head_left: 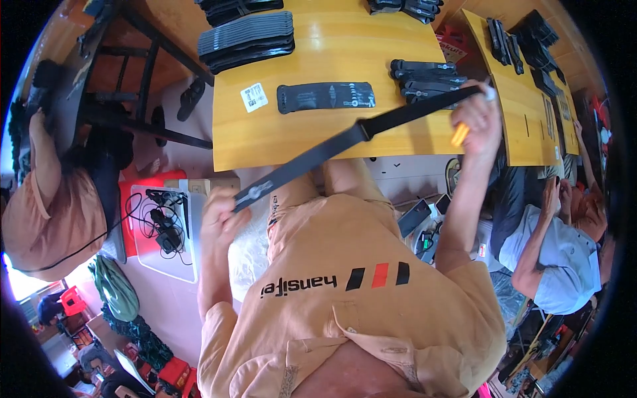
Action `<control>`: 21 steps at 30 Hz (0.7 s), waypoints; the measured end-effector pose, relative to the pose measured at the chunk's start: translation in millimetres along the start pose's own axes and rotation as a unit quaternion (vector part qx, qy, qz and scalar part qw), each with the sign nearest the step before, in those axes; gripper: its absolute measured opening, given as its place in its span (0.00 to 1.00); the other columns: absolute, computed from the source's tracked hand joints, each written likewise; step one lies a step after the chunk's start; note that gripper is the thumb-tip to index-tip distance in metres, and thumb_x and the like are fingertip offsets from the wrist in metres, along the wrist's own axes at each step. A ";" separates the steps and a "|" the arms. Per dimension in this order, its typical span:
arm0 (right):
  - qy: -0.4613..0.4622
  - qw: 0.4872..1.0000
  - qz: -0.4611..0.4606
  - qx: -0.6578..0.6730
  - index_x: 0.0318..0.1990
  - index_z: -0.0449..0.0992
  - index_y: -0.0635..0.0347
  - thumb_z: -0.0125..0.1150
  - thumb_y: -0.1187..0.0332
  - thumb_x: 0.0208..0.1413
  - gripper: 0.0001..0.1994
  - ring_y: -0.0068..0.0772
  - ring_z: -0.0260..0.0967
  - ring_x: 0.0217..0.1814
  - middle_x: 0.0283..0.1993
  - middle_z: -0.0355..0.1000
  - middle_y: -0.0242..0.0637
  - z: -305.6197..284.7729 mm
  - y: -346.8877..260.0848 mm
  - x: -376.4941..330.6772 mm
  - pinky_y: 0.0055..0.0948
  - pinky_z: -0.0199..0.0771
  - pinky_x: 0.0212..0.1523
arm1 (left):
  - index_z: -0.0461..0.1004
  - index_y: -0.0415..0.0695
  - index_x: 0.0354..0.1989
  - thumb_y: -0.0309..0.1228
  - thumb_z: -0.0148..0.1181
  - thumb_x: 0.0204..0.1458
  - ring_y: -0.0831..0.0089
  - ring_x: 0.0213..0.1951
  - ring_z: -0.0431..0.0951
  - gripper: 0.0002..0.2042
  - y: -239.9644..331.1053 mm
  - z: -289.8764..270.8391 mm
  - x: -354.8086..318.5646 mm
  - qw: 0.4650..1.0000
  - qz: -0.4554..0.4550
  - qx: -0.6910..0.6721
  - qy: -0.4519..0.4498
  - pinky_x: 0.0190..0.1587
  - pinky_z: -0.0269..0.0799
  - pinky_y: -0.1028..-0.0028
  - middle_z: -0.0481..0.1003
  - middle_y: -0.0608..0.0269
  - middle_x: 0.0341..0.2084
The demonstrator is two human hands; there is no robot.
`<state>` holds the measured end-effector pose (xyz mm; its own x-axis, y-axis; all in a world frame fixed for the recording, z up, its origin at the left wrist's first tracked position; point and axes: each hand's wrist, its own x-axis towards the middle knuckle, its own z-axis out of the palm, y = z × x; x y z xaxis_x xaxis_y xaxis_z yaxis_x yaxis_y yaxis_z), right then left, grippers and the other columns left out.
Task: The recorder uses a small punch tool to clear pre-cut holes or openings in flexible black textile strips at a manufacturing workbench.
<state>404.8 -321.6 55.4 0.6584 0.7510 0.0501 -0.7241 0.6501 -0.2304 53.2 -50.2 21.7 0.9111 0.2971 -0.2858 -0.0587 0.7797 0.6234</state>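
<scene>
A long black strap is stretched aslant in front of me, above the near edge of the yellow table. My left hand is closed on its lower end, next to a grey printed mark. My right hand pinches the raised far end, and a small orange object of unclear kind sticks out of the same palm. Midway along the strap sits a dark slider or loop. Behind it, a flat black printed band lies on the tabletop, and a pile of folded black straps is near my right hand.
A white label sheet and stacked black straps lie on the yellow table. At left, a clear bin holds black cables. People sit on both sides; a second table stands at right.
</scene>
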 end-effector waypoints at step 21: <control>0.040 0.509 -0.205 -0.835 0.35 0.73 0.67 0.55 0.77 0.50 0.05 0.15 0.65 0.26 0.26 0.69 0.29 66.4 31.8 4.6 0.15 0.66 0.27 | 0.70 0.41 0.23 0.46 0.46 0.56 0.79 0.11 0.66 0.20 -48.1 -66.2 57.1 0.918 -0.031 0.255 0.302 0.13 0.59 0.82 0.68 0.65 0.11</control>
<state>371.2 -289.8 112.9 0.7380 0.5411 0.4032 0.6189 -0.3045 -0.7240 81.1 -34.2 -72.8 0.5050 0.6323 -0.5875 0.3242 0.4919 0.8080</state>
